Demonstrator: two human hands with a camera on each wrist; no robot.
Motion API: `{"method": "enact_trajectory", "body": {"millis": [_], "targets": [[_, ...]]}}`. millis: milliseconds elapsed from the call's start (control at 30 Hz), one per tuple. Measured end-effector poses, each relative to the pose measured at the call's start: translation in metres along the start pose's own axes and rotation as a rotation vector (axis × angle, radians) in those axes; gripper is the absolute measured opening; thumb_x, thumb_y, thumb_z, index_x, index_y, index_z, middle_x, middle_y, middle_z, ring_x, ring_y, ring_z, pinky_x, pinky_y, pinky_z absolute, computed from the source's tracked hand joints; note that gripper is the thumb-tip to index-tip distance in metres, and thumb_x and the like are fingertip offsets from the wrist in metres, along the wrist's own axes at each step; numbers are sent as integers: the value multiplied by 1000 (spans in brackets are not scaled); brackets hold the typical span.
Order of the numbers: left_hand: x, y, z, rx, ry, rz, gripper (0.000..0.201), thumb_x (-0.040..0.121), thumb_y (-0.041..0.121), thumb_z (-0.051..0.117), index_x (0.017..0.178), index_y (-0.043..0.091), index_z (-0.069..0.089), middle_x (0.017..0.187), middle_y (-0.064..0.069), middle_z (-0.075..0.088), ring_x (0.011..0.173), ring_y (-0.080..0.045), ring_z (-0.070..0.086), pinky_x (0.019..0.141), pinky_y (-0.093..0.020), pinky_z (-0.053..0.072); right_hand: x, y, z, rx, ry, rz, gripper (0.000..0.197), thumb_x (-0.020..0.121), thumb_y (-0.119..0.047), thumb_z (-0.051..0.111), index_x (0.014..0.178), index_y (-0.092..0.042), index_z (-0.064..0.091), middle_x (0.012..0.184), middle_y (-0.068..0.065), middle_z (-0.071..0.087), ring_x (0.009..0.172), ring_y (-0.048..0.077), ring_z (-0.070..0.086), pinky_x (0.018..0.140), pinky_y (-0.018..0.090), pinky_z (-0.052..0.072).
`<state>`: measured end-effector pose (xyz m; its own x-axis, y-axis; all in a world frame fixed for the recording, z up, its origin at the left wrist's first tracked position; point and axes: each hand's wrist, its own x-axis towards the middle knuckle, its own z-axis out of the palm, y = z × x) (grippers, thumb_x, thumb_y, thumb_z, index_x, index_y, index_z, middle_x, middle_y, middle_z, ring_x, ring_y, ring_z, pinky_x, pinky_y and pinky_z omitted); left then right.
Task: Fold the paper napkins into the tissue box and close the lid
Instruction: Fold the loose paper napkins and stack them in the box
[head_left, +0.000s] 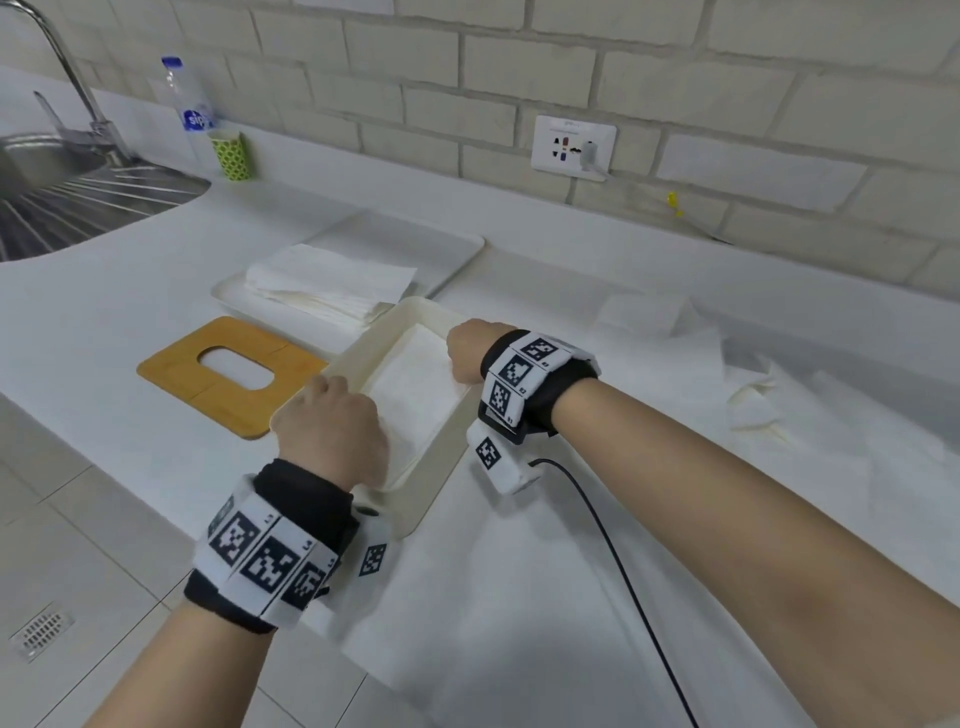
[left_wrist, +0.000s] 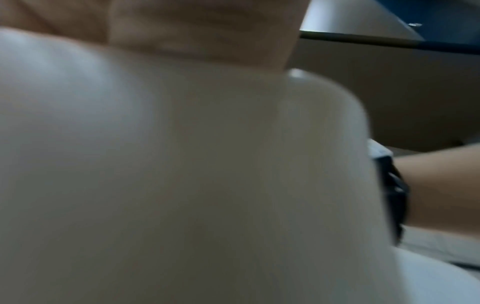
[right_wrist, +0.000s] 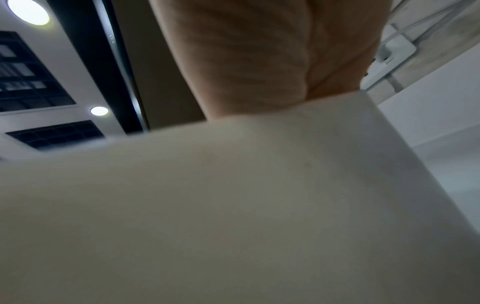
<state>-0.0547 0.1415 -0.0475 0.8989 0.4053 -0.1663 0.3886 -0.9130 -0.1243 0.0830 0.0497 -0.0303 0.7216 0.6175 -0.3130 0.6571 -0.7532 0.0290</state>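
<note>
An open cream tissue box (head_left: 435, 464) sits on the white counter with a white napkin (head_left: 415, 382) lying flat inside. My left hand (head_left: 332, 421) bends over the box's near left corner, and my right hand (head_left: 467, 349) dips in at the far right side. The fingers of both hands go down into the box and are hidden. In the left wrist view only the blurred box wall (left_wrist: 182, 164) and my left hand (left_wrist: 202, 26) above it show. The right wrist view is similar, with the box wall (right_wrist: 233, 205) below my right hand (right_wrist: 272, 51). The wooden lid (head_left: 171, 371) with its oval slot lies left of the box.
A stack of folded napkins (head_left: 327, 283) rests on a white tray (head_left: 415, 241) behind the box. Spread white paper (head_left: 727, 395) covers the counter at right. A sink (head_left: 78, 197), bottle (head_left: 184, 98) and green cup (head_left: 232, 154) stand far left. A black cable (head_left: 623, 571) trails from my right wrist.
</note>
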Motion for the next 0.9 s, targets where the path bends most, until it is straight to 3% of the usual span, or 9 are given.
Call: {"method": "enact_trajectory", "body": {"millis": [67, 133, 233, 300, 367, 533, 667, 833, 900], "targets": [[-5, 9, -2, 125, 12, 41, 29, 94, 25, 40, 108, 13, 62, 127, -3, 44, 123, -27, 34, 101, -32, 29, 0, -3, 2, -42, 27, -52, 14, 92, -6, 45, 99, -5, 56, 104, 7, 48, 95, 27, 53, 75, 32, 41], [-5, 14, -1, 114, -25, 85, 29, 97, 24, 36, 103, 11, 60, 122, -5, 51, 117, -26, 42, 92, -28, 32, 7, -4, 3, -69, 31, -142, 31, 92, -4, 43, 122, -1, 51, 130, 8, 41, 118, 28, 43, 92, 34, 42], [-1, 13, 4, 50, -56, 180, 34, 100, 29, 32, 122, 9, 49, 114, -7, 62, 104, -22, 57, 77, -26, 37, 11, -4, 1, -11, -89, -229, 53, 91, -2, 37, 141, -19, 37, 143, 7, 37, 124, 27, 43, 101, 37, 39], [1, 12, 5, 39, -85, 227, 48, 101, 35, 31, 145, 16, 26, 117, -5, 62, 108, -23, 57, 79, -28, 38, 12, -1, 1, -23, -152, -219, 62, 90, -6, 36, 145, -34, 26, 150, 2, 32, 129, 25, 40, 103, 35, 38], [2, 13, 4, 107, -129, 272, 53, 102, 36, 29, 150, 19, 14, 119, -3, 61, 110, -22, 56, 84, -28, 40, 12, -1, 4, -76, -187, -203, 62, 93, -13, 34, 146, -39, 18, 155, -3, 20, 137, 25, 29, 107, 34, 31], [6, 14, 0, 145, -247, 277, 53, 103, 38, 24, 151, 20, 11, 132, -5, 55, 119, -24, 51, 95, -30, 36, 19, -1, 1, -92, -287, -232, 65, 93, -24, 44, 148, -34, 12, 157, -1, 14, 140, 25, 22, 111, 37, 23], [4, 11, -9, 69, -341, 230, 54, 102, 44, 29, 151, 31, 10, 147, -12, 32, 127, -29, 44, 101, -32, 33, 21, 4, -1, -48, -303, -277, 73, 92, -37, 55, 150, -22, 12, 157, 1, 12, 143, 19, 14, 111, 30, 14], [5, 13, -10, 151, -420, 208, 53, 102, 46, 21, 150, 37, 1, 159, -11, 10, 137, -28, 35, 108, -36, 28, 29, 5, 13, 65, -288, -287, 77, 89, -25, 61, 149, -14, 14, 156, 2, 14, 143, 16, 14, 101, 17, 12], [1, 13, -15, 147, -422, 205, 53, 102, 46, 20, 150, 37, 1, 159, -11, 9, 138, -29, 33, 110, -36, 27, 28, 4, 17, 58, -256, -281, 79, 89, -28, 60, 149, -14, 11, 157, 2, 12, 143, 16, 14, 104, 19, 13]]}}
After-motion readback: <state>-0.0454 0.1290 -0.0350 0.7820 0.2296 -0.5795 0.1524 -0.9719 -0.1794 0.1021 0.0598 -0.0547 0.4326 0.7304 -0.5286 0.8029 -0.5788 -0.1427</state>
